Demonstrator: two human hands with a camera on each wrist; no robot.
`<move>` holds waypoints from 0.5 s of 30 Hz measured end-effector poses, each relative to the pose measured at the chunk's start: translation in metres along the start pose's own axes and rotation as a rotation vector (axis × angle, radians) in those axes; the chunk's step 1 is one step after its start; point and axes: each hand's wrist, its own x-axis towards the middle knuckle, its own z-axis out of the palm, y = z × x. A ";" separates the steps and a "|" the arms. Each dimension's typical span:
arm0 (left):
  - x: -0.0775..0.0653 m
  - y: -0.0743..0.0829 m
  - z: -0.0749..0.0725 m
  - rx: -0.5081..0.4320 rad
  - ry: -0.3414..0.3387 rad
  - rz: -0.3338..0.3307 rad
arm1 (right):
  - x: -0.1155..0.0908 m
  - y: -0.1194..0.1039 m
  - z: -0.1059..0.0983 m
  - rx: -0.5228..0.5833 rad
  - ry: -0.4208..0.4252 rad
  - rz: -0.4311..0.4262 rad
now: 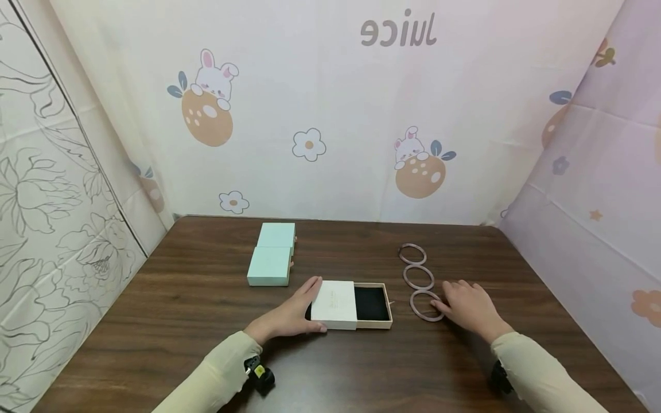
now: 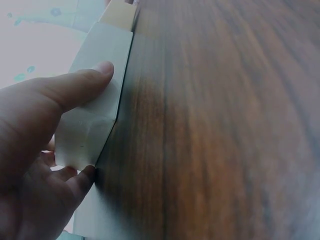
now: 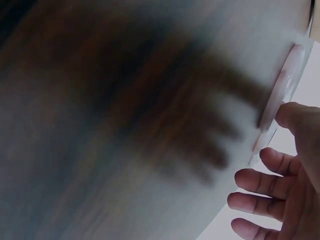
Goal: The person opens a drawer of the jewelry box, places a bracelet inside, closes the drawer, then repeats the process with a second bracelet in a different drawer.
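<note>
A white sliding gift box (image 1: pixel 334 304) lies on the table, its black-lined drawer (image 1: pixel 372 303) pulled partway out to the right. My left hand (image 1: pixel 291 311) grips the sleeve's left end, thumb (image 2: pixel 87 87) along the front side and fingers on the far side. Three pale pink-lilac bangles form a line to the right of the box: a far bangle (image 1: pixel 412 245), a middle bangle (image 1: pixel 405 280) and a near bangle (image 1: pixel 415 310). At the near one's right edge is my right hand (image 1: pixel 470 307). Its thumb (image 3: pixel 292 116) reaches the ring while the other fingers stay loosely extended and apart.
Two pale mint boxes stand at the back left, a front box (image 1: pixel 269 267) just before a rear box (image 1: pixel 277 234), each with a small tab on its right side. Printed curtains (image 1: pixel 330 103) surround the brown wooden table (image 1: pixel 206 275) behind and at both sides.
</note>
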 end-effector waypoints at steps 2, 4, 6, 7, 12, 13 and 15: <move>0.000 0.000 0.000 -0.003 -0.002 0.001 | -0.001 0.000 0.001 0.013 -0.018 0.008; -0.002 0.000 0.000 -0.013 -0.005 -0.004 | -0.002 0.000 0.002 0.032 -0.041 0.012; -0.004 -0.002 0.000 -0.019 -0.006 -0.005 | -0.002 -0.002 0.003 0.044 -0.056 0.015; -0.004 -0.002 0.000 -0.023 -0.008 -0.006 | -0.001 -0.002 0.003 0.049 -0.063 0.016; -0.003 -0.003 -0.001 -0.023 -0.008 -0.004 | 0.000 -0.004 0.002 0.052 -0.076 0.013; -0.002 -0.002 -0.001 -0.021 -0.009 -0.002 | -0.001 -0.003 0.002 0.051 -0.078 0.008; 0.000 -0.001 -0.001 -0.013 -0.010 0.003 | -0.002 -0.003 0.001 0.046 -0.081 0.000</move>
